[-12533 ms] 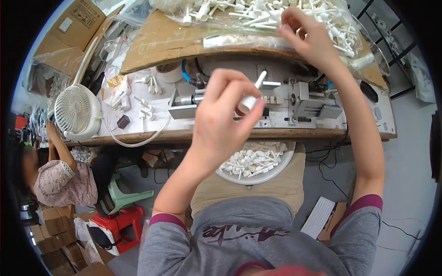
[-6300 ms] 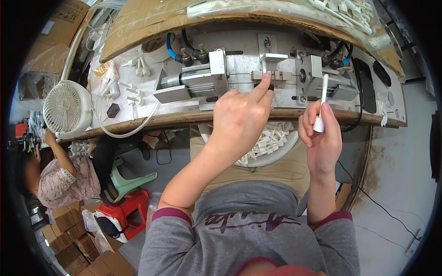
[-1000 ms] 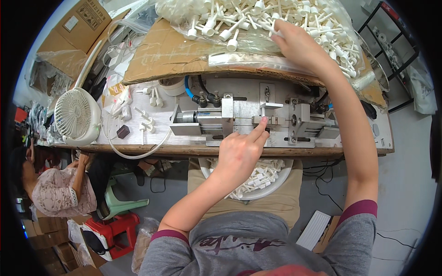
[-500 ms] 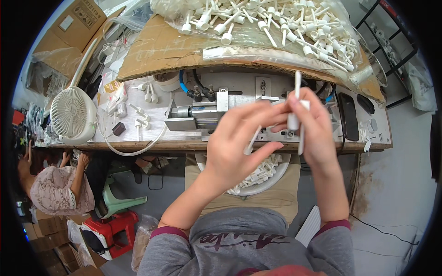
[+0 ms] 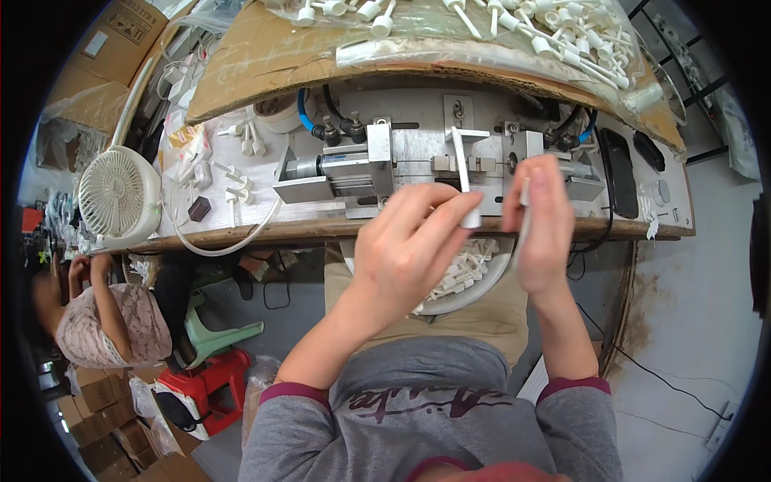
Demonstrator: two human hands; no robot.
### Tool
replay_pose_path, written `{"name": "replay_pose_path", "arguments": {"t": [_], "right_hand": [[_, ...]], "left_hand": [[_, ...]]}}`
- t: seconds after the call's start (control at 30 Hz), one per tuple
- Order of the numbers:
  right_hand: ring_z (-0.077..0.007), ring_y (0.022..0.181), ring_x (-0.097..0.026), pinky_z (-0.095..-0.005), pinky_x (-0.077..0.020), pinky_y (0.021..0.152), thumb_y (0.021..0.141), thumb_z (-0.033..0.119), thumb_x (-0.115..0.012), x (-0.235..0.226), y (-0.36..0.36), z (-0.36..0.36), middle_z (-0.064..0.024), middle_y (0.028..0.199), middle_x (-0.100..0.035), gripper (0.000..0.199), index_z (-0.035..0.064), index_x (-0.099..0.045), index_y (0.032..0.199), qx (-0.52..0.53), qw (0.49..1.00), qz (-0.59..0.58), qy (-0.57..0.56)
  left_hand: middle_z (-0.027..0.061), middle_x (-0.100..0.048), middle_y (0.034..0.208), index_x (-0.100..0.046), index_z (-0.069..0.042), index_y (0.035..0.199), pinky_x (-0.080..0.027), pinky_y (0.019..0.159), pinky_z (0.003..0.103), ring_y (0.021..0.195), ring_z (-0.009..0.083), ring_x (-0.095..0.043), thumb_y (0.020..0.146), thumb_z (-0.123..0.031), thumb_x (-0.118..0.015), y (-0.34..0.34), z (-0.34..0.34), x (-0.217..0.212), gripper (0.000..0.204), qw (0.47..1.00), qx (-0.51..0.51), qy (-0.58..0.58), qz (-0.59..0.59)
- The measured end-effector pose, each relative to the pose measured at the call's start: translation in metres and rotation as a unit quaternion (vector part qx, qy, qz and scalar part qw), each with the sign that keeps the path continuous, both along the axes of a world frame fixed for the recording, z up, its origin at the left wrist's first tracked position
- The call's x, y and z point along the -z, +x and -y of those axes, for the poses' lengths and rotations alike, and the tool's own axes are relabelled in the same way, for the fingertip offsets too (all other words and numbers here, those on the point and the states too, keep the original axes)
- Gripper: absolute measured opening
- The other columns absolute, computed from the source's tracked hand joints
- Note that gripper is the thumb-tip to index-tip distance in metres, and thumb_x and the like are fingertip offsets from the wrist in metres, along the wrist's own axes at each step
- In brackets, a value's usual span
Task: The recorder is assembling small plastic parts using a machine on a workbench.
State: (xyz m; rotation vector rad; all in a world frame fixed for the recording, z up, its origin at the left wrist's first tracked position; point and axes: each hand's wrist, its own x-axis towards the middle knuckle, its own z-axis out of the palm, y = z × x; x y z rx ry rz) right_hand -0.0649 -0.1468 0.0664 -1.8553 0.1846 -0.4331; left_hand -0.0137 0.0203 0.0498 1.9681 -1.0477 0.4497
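- Left hand (image 5: 405, 253): raised above the near edge of the workbench (image 5: 450, 229), fingers pinched on a white plastic stem (image 5: 463, 178). The stem stands nearly upright, its wider end at the fingertips and its thin end pointing up over the metal fixture (image 5: 418, 165).
- Right hand (image 5: 544, 225): just beside the left hand, palm turned inward, fingers curled on a second white stem (image 5: 524, 210). This stem runs roughly vertical along the inner side of the fingers and is partly hidden and blurred.
- The two stems are near each other but apart; the gap between the hands is narrow.
- Below both hands, on the person's lap, a round bowl (image 5: 474, 296) holds a pile of similar white parts (image 5: 464, 265). The left hand covers part of the bowl.
- Metal fixture: sits on the workbench directly beyond the hands, with blue hose (image 5: 303, 112) and black fittings at its rear.
- Behind the fixture, a cardboard sheet (image 5: 265, 64) carries a clear bag of white stemmed parts (image 5: 514, 24).
- Left end of the workbench: a small white fan (image 5: 112, 197) and loose white pieces (image 5: 233, 181).
- Far left, lower level: another person (image 5: 96, 321) seated, well apart from the hands.
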Motion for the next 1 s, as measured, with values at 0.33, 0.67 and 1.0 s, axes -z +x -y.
{"name": "replay_pose_path", "arguments": {"t": [0.33,0.67,1.0], "right_hand": [[-0.0022,0.072,-0.047,-0.0165,-0.0359,0.062,0.097,0.009,-0.057,-0.023,-0.016,0.023,0.0001,0.092,-0.06,0.027,0.0031,-0.062,0.123,0.014,0.993,0.014,0.114],[-0.0245,0.101,-0.068,-0.0264,-0.0565,0.08,0.087,-0.01,-0.062,-0.018,-0.036,0.028,-0.0182,0.129,-0.057,0.039,-0.0053,-0.062,0.125,-0.049,0.992,0.113,0.013],[-0.028,0.093,-0.07,-0.0349,-0.0565,0.078,0.076,0.005,-0.076,0.018,-0.016,0.008,-0.0136,0.124,-0.066,0.027,0.0009,-0.065,0.1,-0.066,0.932,0.105,-0.341]], "left_hand": [[0.0081,-0.07,0.12,-0.073,-0.005,0.101,-0.049,0.073,0.031,0.074,0.0183,-0.067,0.074,-0.012,-0.077,0.015,0.008,0.022,0.028,0.979,-0.035,0.184,0.081],[0.0059,-0.072,0.116,-0.073,-0.008,0.106,-0.051,0.063,0.03,0.062,0.0196,-0.063,0.075,-0.017,-0.079,0.017,0.004,0.012,0.032,0.982,-0.016,0.188,0.029],[0.0142,-0.069,0.095,-0.072,0.0,0.098,-0.054,0.078,0.036,0.089,0.0287,-0.069,0.082,-0.02,-0.075,0.114,0.004,-0.062,0.025,0.967,-0.124,0.008,0.221]]}}
